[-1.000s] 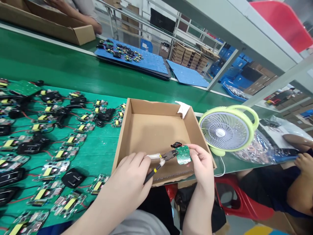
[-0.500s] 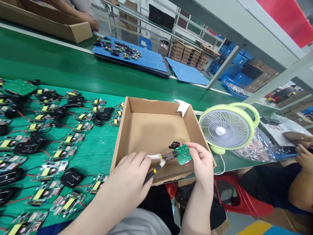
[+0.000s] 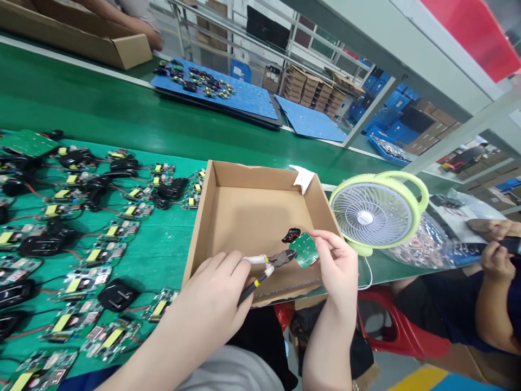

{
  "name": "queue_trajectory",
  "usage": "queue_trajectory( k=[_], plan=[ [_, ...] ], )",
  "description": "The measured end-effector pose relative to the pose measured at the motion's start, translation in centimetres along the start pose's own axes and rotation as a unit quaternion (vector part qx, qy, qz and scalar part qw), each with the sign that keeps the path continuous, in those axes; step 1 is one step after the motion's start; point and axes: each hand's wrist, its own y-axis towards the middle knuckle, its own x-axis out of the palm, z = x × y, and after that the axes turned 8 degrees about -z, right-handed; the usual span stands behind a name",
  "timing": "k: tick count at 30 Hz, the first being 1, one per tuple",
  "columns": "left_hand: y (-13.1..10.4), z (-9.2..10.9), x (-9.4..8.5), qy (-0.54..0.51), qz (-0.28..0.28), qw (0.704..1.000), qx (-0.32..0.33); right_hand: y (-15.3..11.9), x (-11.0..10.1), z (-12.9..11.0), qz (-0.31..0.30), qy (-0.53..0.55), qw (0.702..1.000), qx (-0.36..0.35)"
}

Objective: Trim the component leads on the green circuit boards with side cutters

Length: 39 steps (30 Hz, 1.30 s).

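My left hand (image 3: 222, 288) is wrapped round a pair of cutting pliers (image 3: 280, 259) with one white and one black-and-yellow handle. The jaws reach the left edge of a green circuit board (image 3: 304, 250); whether they grip anything there is hard to see. Thumb and fingers of my right hand (image 3: 336, 263) pinch that board by its right edge, its soldered side facing me. Beyond the board hangs a black plug part (image 3: 291, 235) with a bit of red wire. All this is above a shallow cardboard box (image 3: 240, 212), with fine dark bits along its near inner edge.
Many circuit boards (image 3: 73, 285) wired to black plug housings (image 3: 118, 295) lie on the green mat at left. A green fan (image 3: 366, 217) stands right of the box. Blue sheets (image 3: 244, 100) lie at the back. Another person's hands (image 3: 499, 260) are at far right.
My right hand has turned and shifted the board slightly, up and to the right. The pliers stay at its left edge. At far right, the other person's hands have moved.
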Motion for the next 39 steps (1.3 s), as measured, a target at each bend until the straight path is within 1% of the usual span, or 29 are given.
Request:
queue_trajectory(
  k=[4, 9, 18, 31, 35, 39],
  plan=[
    [0.1, 0.1, -0.1, -0.001, 0.008, 1.0, 0.004, 0.1, 0.4, 0.0, 0.017, 0.006, 1.0, -0.005],
    [0.1, 0.3, -0.1, -0.001, 0.007, 1.0, 0.002, 0.0, 0.8, 0.5, 0.038, 0.03, 0.999, 0.006],
    [0.2, 0.3, -0.2, -0.019, -0.014, 1.0, -0.004, 0.1, 0.8, 1.0, 0.039, 0.06, 0.997, 0.015],
    [0.2, 0.7, -0.2, 0.032, 0.001, 0.999, -0.011, -0.1, 0.7, 1.2, 0.034, 0.063, 0.997, 0.013],
    [0.1, 0.4, -0.1, 0.013, 0.0, 1.0, -0.013, 0.0, 0.8, 1.3, 0.037, 0.058, 0.997, 0.018],
    [0.1, 0.3, 0.1, -0.005, 0.013, 1.0, -0.021, 0.0, 0.7, 1.4, 0.04, 0.054, 0.998, 0.02]
  ],
)
